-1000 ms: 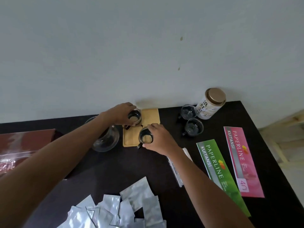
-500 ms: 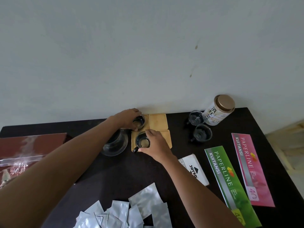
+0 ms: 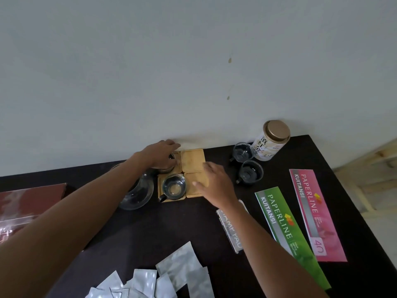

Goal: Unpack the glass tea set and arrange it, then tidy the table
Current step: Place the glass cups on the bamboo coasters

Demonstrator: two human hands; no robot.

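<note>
I am setting the glass cups onto the four wooden coasters (image 3: 193, 160) grouped at the back of the black table (image 3: 167, 224). One cup (image 3: 173, 187) already stands on the near left coaster, its handle pointing toward me. My left hand (image 3: 160, 154) rests over a second cup on the far left coaster, fingers curled down around its rim, so I judge I am holding it in place. My right hand (image 3: 211, 183) hovers flat over the near right coaster, fingers straight and relaxed, holding nothing.

Two more cups (image 3: 247, 166) wait to the right, just beside the tea tin (image 3: 271, 140), and two coasters are bare. The next move, as I see it, is reaching right for the nearer of those cups, lifting it by its rim or handle and setting it square on a bare coaster. The glass teapot (image 3: 137, 190) sits just left of the coasters, partly under my left forearm. The silver packets (image 3: 171, 276) near me are for tidying later.
</note>
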